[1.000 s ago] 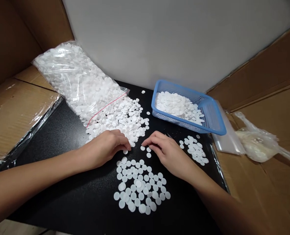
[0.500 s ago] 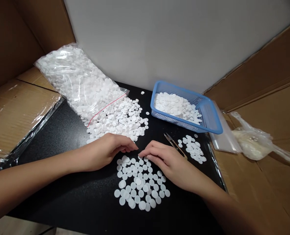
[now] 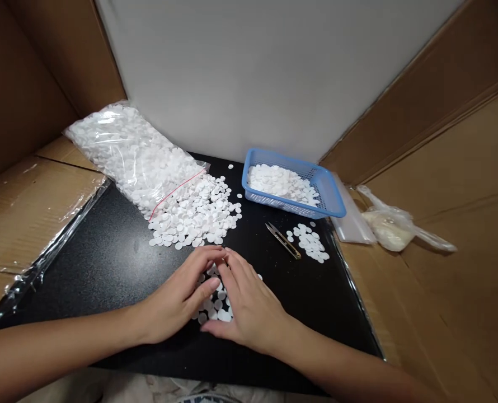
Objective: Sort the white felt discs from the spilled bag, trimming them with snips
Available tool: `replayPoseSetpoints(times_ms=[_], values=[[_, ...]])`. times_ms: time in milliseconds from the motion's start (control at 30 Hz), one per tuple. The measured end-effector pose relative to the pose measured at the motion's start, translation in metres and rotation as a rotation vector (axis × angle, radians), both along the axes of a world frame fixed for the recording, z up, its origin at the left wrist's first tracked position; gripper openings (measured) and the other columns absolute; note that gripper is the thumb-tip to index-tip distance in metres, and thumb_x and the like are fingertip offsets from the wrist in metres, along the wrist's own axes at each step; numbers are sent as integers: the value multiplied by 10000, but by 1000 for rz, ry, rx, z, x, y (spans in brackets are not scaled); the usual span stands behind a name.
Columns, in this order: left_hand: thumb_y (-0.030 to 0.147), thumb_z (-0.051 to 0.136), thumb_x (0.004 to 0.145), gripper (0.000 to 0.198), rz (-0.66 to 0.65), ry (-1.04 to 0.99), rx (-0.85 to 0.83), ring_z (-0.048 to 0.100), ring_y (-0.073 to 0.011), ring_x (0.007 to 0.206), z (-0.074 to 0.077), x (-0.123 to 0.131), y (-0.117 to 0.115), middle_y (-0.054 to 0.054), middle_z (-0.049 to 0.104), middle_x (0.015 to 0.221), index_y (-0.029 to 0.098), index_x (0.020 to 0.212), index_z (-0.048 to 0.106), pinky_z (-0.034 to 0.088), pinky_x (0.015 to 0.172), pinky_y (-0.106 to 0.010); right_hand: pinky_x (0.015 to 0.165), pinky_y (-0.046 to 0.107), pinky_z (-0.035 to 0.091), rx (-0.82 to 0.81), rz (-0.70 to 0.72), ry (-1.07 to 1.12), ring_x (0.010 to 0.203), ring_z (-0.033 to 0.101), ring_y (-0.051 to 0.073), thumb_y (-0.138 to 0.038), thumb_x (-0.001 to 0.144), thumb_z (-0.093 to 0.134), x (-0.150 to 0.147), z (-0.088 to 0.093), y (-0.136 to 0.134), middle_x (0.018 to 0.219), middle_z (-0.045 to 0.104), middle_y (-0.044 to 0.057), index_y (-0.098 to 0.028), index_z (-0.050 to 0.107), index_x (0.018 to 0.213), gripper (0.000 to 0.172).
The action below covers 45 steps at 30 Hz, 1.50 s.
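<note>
My left hand [image 3: 182, 296] and my right hand [image 3: 249, 302] meet at the fingertips, cupped around a patch of small white discs [image 3: 219, 305] on the black tabletop [image 3: 106, 263]. Both hands are open, thumbs apart from the fingers. The right hand covers part of the patch, and a few discs show past its far side. Just beyond my fingers lies a loose heap of white discs [image 3: 202, 215], spilling from a clear zip bag [image 3: 127, 151] full of them.
A blue plastic basket [image 3: 337, 207] holding white discs stands at the back right. In front of it lie thread snips [image 3: 283, 240] and a small group of discs [image 3: 311, 243]. Clear plastic bags [image 3: 352, 226] and a knotted bag [image 3: 389, 226] rest on cardboard at right.
Both hands have come nearer to me and over the discs, now cupped around them; before, they were at the patch's far edge. The view has shifted slightly.
</note>
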<state>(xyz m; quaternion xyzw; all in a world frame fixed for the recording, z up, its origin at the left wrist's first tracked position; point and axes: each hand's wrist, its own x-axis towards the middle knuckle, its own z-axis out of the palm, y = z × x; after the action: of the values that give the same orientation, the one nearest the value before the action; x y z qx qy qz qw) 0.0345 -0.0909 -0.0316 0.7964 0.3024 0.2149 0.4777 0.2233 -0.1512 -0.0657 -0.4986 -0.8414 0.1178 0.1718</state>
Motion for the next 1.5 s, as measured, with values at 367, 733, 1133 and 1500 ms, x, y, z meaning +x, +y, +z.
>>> replayPoseSetpoints(times_ms=[367,733,1133,1500], values=[[307,805,792,721,-193,230,225,441,-331,1334,8,-43,15,-138,481,1437,284,1417,447,382,1104,-558,1117,594,384,-26,88,36,1419,371,397,-727,715,697,54,12,-8,1520,411,237,-168,159,1589,1168],[115,727,823,197,-40,93,259,580,-154,829,-13,5,12,-2,586,929,205,958,614,486,715,-236,1096,568,416,-13,63,40,1342,421,380,-581,735,774,10,6,11,1447,455,248,-55,288,1525,1066],[80,717,824,171,-59,149,296,600,-148,865,-4,-23,7,-13,606,975,191,869,595,480,737,-225,1016,551,408,32,77,15,1192,469,358,-659,682,780,15,10,15,1323,519,204,-105,437,1433,994],[69,565,904,184,23,-39,358,597,-128,758,-3,-5,14,-1,602,813,182,762,601,473,685,-206,807,421,482,113,-48,-128,933,508,279,-420,867,647,-18,12,37,1015,582,130,-135,572,1036,340]])
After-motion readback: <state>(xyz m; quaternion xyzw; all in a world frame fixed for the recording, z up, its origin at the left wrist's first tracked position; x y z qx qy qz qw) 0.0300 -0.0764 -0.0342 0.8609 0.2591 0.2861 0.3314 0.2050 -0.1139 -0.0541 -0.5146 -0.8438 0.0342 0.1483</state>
